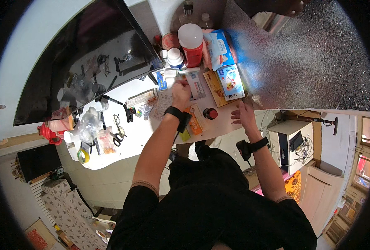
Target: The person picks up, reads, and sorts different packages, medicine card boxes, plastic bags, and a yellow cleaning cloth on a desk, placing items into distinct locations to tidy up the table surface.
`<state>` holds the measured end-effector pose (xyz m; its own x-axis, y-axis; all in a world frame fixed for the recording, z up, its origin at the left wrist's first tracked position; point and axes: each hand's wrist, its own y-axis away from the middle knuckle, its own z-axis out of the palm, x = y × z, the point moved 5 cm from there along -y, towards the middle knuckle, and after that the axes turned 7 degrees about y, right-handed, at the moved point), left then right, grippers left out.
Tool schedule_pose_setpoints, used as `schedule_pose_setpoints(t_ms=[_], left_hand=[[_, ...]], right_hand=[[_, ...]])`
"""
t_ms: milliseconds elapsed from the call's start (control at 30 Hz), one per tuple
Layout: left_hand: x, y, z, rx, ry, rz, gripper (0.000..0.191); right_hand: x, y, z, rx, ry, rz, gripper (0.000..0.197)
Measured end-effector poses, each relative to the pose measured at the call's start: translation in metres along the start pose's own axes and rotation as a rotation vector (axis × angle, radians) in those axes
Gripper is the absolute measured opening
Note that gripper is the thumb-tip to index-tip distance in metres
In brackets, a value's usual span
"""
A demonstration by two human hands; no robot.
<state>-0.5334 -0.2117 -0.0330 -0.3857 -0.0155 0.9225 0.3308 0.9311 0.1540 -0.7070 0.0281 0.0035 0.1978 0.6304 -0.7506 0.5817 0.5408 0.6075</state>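
Note:
My left hand (181, 92) is over the cluttered white table (131, 143), its fingers at the edge of a clear packet with a printed label (196, 85); whether it grips the packet cannot be told. My right hand (243, 116), fingers apart and holding nothing, is near the table's right edge. Above it a blue and white bandage box (231, 82) overlaps a brown-yellow box (216, 88). Between my hands stands a small dark bottle with a red cap (210, 113). An orange and white box (196, 120) lies beside my left wrist. Blister packs (163, 105) are left of that hand.
At the back stand a red canister with a white lid (191, 45), a white jar (175, 57) and a wipes pack (217, 49). A large dark screen (91, 62) stands at the left. Scissors (117, 139), eyeglasses (118, 122) and yellow tape (83, 156) lie left on the table.

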Motion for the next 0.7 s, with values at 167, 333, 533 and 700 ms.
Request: schedule_pose_setpoints(t_ms=[167,333,533,700], left_hand=[[0.003,-0.003,-0.003,-0.164,-0.244,-0.178,0.036],[0.016,0.009,0.004,-0.07,-0.495,-0.284,0.04],[-0.02,-0.002,0.02,-0.06,-0.476,-0.226,0.049],[-0.004,0.01,0.024,-0.049,-0.429,-0.283,0.055]], right_hand=[[0.016,0.026,-0.015,-0.003,0.017,0.004,0.047],[0.018,0.051,-0.017,0.063,0.06,0.015,0.04],[-0.071,0.045,0.021,0.31,0.614,-0.689,0.031],[-0.097,0.01,0.038,0.454,0.995,-0.921,0.045]])
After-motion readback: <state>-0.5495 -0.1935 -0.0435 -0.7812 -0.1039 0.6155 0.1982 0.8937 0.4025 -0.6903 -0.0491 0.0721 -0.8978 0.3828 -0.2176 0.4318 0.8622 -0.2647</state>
